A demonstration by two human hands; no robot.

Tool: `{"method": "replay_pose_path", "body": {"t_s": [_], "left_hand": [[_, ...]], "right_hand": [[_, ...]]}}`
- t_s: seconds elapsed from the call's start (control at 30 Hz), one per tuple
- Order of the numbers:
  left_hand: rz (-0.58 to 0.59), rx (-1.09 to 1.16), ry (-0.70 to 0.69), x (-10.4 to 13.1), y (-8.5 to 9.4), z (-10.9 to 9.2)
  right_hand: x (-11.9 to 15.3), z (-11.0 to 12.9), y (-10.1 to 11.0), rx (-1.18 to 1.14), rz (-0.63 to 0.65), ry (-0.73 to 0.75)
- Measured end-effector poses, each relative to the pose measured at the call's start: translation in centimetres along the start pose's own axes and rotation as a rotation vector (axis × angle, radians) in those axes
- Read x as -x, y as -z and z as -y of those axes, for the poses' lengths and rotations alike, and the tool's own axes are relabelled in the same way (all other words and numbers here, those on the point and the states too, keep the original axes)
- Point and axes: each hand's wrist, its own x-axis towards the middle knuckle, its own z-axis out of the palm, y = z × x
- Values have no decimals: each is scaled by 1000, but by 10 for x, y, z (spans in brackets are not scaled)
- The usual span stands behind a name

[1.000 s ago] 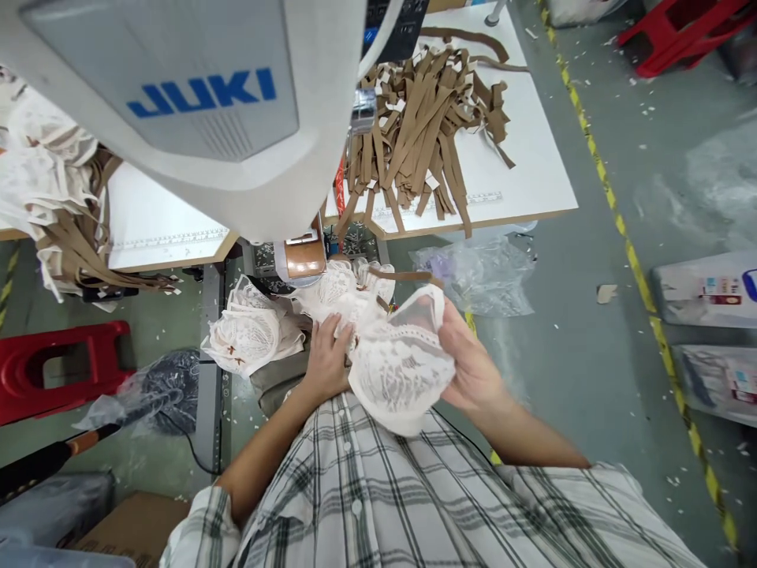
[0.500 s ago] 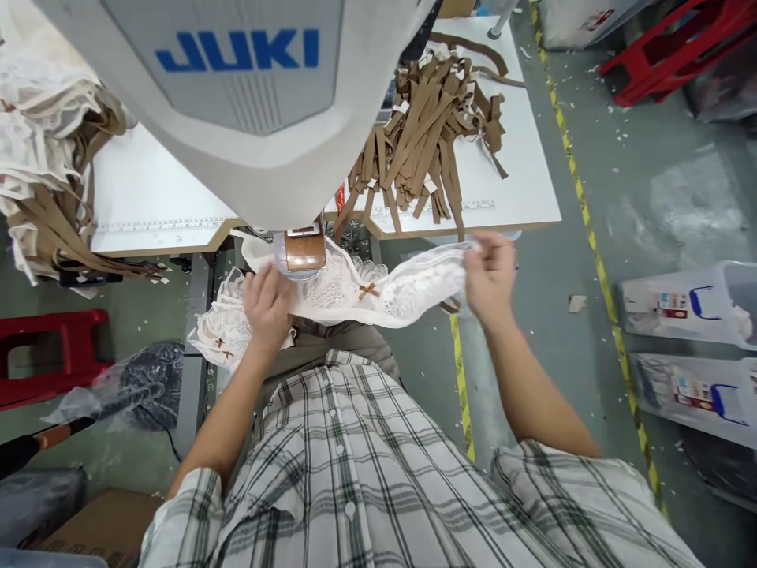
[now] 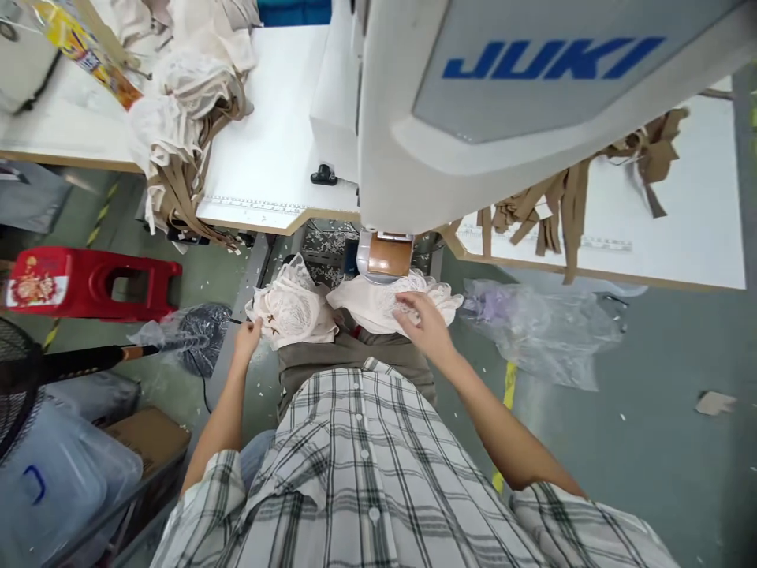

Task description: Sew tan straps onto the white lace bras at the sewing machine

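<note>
In the head view a cream lace bra [image 3: 372, 304] lies bunched over the sewing machine's narrow arm end [image 3: 387, 256]. My right hand [image 3: 424, 323] is over its right side, fingers spread and slightly curved, the fingertips at the lace. To the left, more lace bras [image 3: 296, 308] with small brown bows lie in a pile above my lap. At that pile's left edge is my left hand [image 3: 247, 339], its fingers pinched on the rim of a bra. How many bras the pile holds is hidden.
The white machine head [image 3: 502, 118] looms above my hands. Brown straps [image 3: 573, 213] hang over the right table's edge. Bras with brown straps [image 3: 183, 150] are heaped on the left table. A red stool [image 3: 136, 280] and a clear plastic bag [image 3: 550, 331] are beside the workplace.
My view has swung left. My right hand has let go of the stretched bra end and come in over the bra, which now lies bunched. My left hand has moved left to the pile.
</note>
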Motion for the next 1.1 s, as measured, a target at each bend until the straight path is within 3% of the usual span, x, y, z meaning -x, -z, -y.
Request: {"method": "replay_pose_path", "body": {"t_s": [0.07,0.17,0.27,0.33,0.43,0.47,0.57,0.6,0.7,0.73,0.77,0.8,0.87,0.9,0.93,1.0,1.1], "left_hand": [[8,3,-11,11,3,1],[-11,42,-100,48,13,-12],[100,145,-307,91,30,-39],[188,234,-461,108,38,-63],[174,548,-594,106,35,-107],[260,641,-585,103,28,-124],[708,758,-520,100,1,-175],[807,767,-510,102,-7,-188],[843,806,-505,107,-23,-211],[820,820,-495,107,-24,-215],[786,823,-488,107,-25,-217],[750,813,-488,107,-25,-217],[690,762,-510,107,-25,-217],[666,731,-529,109,-25,-217],[645,698,-551,111,-25,-216],[609,640,-602,118,-26,-215],[561,565,-678,125,-25,-211]], "right_hand": [[-9,26,-16,-45,160,70],[-22,60,-40,-55,330,217],[-29,87,-55,-15,558,422],[-29,101,-48,61,732,516],[-20,122,-2,86,776,544],[-16,129,20,46,742,522],[0,147,89,-121,680,341],[4,150,109,-174,700,267],[-1,137,156,-254,889,146],[-10,126,165,-212,887,122],[-24,114,172,-127,798,82],[-42,101,176,-1,606,30],[-89,76,179,234,47,-120],[-115,66,179,346,-140,-151],[-142,58,179,420,-248,-171],[-190,47,178,493,-321,-218],[-233,37,179,519,-286,-281]]}}
